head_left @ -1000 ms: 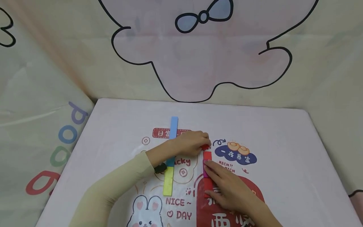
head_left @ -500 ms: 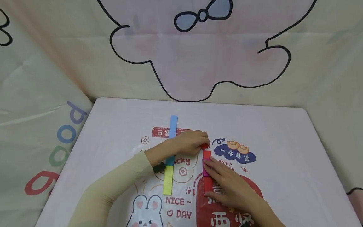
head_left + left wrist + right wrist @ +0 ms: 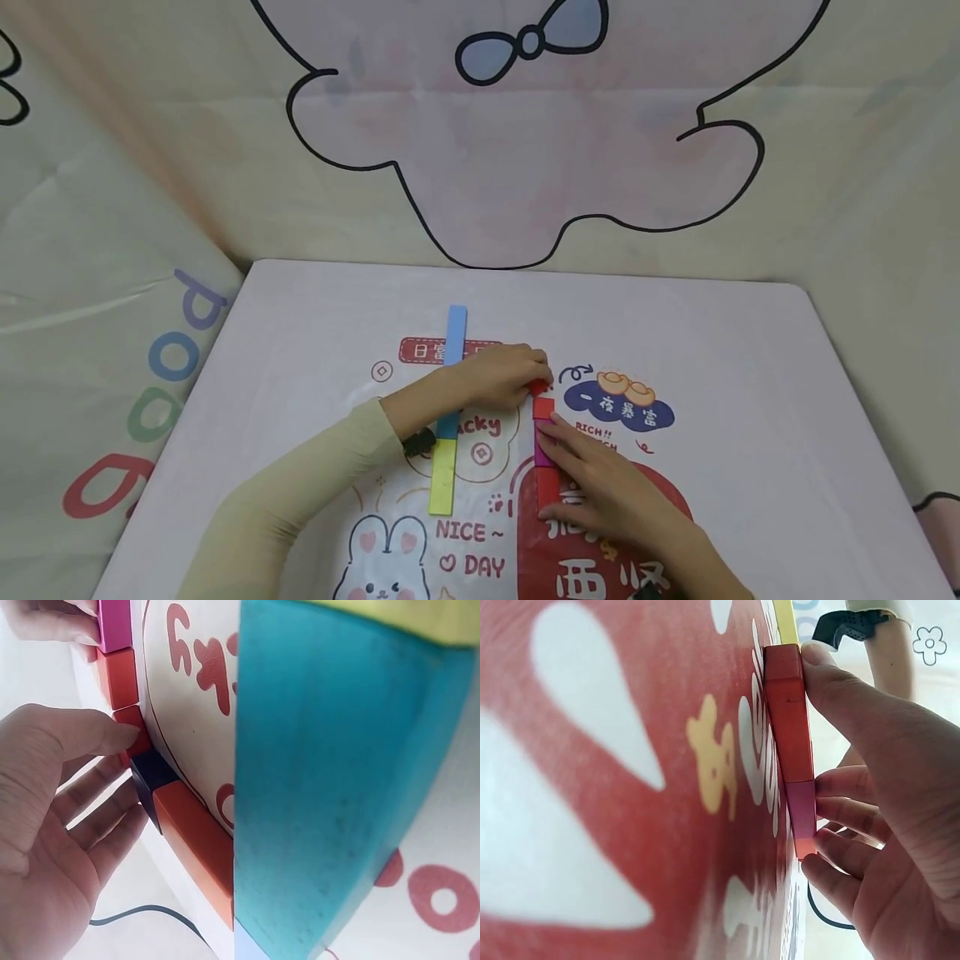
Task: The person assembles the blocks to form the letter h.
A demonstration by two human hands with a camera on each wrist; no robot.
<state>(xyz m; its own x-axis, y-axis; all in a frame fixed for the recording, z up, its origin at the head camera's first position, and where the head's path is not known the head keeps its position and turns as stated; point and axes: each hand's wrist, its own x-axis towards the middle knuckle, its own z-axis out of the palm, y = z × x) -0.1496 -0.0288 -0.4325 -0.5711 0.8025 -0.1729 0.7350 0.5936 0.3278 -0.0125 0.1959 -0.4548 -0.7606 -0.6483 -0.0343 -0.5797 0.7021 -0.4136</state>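
My left hand (image 3: 506,375) pinches a small red block (image 3: 132,729) with its thumb on the near side. Its other fingers lie against a navy block (image 3: 156,777), which adjoins an orange block (image 3: 196,844); in the head view the hand hides both. My right hand (image 3: 607,483) rests with extended fingers along another row. Its fingertips touch the purple block (image 3: 801,806), and the thumb meets the near end of a longer red block (image 3: 789,720). An orange-red block (image 3: 543,408) caps that row's far end, close to the red block under my left hand.
Left of these blocks runs another line: a light blue block (image 3: 455,333), a teal block (image 3: 337,772) and a yellow block (image 3: 442,479). My left forearm crosses over it. The white table (image 3: 735,358) bears printed pictures and lettering; a patterned cloth wall stands behind.
My right thumb has slid slightly toward the near end of the longer red block, and the fingers have shifted a little on the purple one. My left hand stays put.
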